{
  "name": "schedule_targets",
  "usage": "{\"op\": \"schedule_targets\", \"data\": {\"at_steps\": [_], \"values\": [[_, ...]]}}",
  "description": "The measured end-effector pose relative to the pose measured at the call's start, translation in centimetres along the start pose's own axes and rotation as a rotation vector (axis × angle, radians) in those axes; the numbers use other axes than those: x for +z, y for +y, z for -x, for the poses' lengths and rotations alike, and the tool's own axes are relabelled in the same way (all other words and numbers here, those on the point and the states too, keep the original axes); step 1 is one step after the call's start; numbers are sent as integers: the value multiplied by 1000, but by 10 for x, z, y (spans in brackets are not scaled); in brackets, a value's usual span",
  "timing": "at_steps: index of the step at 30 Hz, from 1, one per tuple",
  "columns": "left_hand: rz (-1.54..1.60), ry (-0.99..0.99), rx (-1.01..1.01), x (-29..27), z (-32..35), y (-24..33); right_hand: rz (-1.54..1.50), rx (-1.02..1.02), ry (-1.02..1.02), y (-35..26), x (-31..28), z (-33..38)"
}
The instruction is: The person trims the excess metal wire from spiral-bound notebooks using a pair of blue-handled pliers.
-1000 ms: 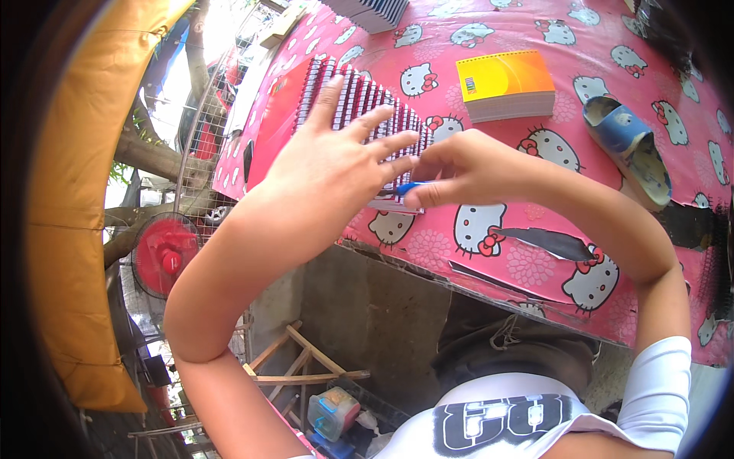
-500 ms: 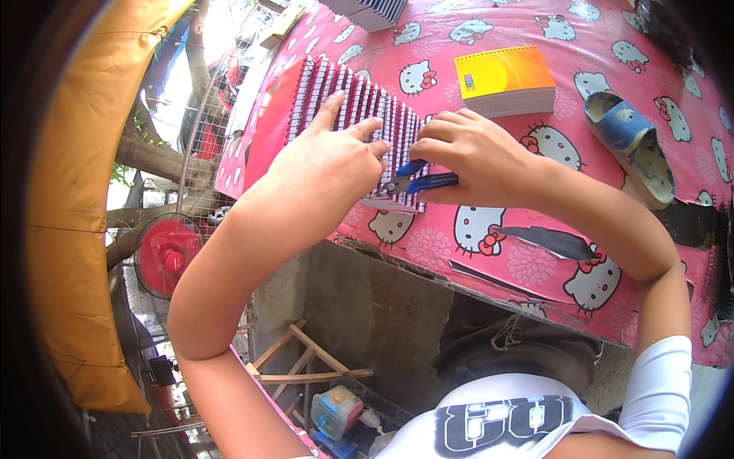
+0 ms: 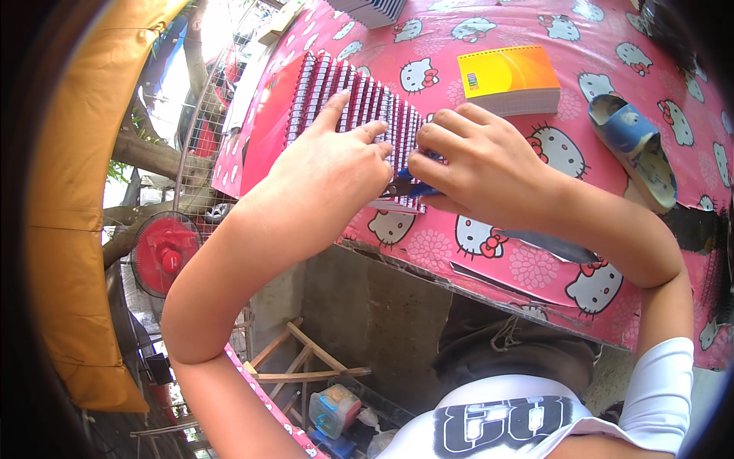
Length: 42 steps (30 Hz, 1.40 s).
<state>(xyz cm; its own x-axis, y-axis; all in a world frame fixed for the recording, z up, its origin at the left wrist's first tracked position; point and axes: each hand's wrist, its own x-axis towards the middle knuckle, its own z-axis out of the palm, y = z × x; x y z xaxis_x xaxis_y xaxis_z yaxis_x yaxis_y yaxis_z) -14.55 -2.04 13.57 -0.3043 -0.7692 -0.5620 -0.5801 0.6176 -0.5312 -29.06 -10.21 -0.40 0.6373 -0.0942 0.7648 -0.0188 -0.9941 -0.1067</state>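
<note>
A fanned stack of spiral-bound notebooks [image 3: 348, 96] with dark red wire coils lies at the table's left edge. My left hand [image 3: 332, 161] rests on the coils, index finger stretched out and the other fingers apart and slightly bent, gripping nothing. Wrapped around blue-handled wire cutters [image 3: 419, 188] is my right hand [image 3: 474, 157], closed at the stack's right side. The dark jaws of the cutters point left to the coils near my left fingertips. Most of the handles are hidden by my fingers, and I cannot tell whether the jaws touch a wire.
A yellow-covered notepad stack [image 3: 508, 80] stands beyond my right hand, with a blue slipper [image 3: 633, 149] to its right. Another striped stack [image 3: 371, 11] is at the far edge. The pink printed table cover [image 3: 428, 249] is torn near the front. A red fan [image 3: 167, 256] stands left.
My right hand has closed tighter on the wire cutters, bringing the handles together and covering more of them. My left hand stays nearly in place on the notebooks.
</note>
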Motion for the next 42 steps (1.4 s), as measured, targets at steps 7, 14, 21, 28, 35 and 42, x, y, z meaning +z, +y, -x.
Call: {"op": "schedule_targets", "data": {"at_steps": [7, 14, 21, 28, 35, 42], "values": [[51, 20, 5, 8, -3, 0, -1096, 993, -760, 27, -8, -20], [64, -90, -6, -1, -13, 3, -555, 427, -295, 17, 5, 14], [73, -112, 8, -1, -13, 1, -404, 233, -86, 17, 23, 17], [52, 78, 29, 15, -16, 6, -1394, 1115, -700, 23, 5, 1], [45, -37, 9, 17, -18, 6, -423, 308, -229, 23, 19, 32], [32, -51, 12, 14, -21, 8, -384, 188, -92, 29, 31, 36]]}}
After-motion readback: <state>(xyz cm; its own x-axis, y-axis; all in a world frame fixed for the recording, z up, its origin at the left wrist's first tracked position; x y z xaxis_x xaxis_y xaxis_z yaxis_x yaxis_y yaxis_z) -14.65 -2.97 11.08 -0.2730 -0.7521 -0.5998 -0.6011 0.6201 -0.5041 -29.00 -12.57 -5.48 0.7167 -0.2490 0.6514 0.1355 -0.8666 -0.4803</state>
